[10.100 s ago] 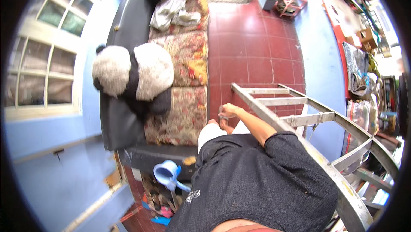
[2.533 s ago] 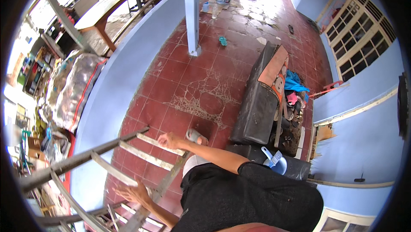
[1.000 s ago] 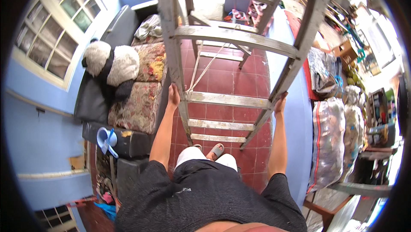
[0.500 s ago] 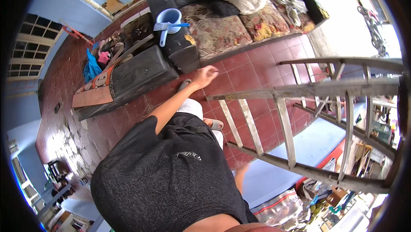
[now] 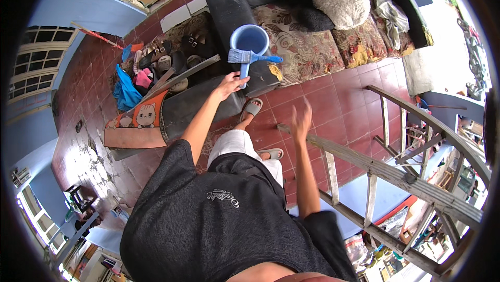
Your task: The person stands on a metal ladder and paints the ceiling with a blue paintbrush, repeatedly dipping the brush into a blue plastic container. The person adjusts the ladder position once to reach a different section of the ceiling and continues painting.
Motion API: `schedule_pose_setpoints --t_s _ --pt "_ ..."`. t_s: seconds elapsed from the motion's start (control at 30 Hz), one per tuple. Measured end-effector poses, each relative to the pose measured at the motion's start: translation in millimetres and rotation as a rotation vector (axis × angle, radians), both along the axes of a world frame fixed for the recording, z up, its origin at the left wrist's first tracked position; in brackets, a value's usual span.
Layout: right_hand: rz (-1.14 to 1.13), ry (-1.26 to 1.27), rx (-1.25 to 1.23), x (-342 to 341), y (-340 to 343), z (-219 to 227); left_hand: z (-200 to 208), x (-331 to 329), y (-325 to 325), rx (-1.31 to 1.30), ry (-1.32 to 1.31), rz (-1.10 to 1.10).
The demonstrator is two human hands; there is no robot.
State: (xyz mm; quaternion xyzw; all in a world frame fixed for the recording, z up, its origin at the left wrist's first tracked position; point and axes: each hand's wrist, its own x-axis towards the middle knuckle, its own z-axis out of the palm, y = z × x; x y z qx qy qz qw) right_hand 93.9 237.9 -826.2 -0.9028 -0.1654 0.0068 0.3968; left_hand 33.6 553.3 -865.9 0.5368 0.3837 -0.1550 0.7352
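Observation:
A blue plastic dipper [image 5: 251,33] sits on the black armrest of a sofa, its handle pointing toward me. Across its near rim lies a paintbrush [image 5: 273,59] with a blue handle and pale, paint-stained bristles. My left hand [image 5: 228,85] has its fingers closed at the end of the dipper's handle. To the right, my right hand [image 5: 302,120] is raised over the tiled floor, fingers stretched out and holding nothing; it is slightly blurred. Close to its right is the end of a metal ladder [image 5: 359,157].
A patterned sofa with torn cushions [image 5: 291,42] carries a large black-and-white plush toy [image 5: 341,6]. Left of the armrest are piled shoes [image 5: 172,60], a blue bag [image 5: 125,89] and an orange mat [image 5: 148,115]. A pale blue board [image 5: 344,193] lies beneath the ladder.
My left hand has come to the dipper's handle and closed there. My right hand has risen from low beside my body to over the floor. The view has shifted, so the ladder appears lower.

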Motion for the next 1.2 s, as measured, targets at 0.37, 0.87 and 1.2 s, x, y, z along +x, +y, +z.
schedule_pose_setpoints --t_s 0.37,0.87,1.2 --pt "0.558 0.103 -0.560 105.5 159.1 -49.8 -9.9 38.5 -26.7 0.174 -0.113 0.122" --pt "-0.364 0.278 0.215 -109.8 -26.0 77.5 89.9 -91.4 -224.7 0.182 -0.318 -0.681" --pt "-0.852 0.127 0.497 -306.2 -235.8 105.5 146.9 -158.8 -388.0 -0.071 -0.567 -1.816"
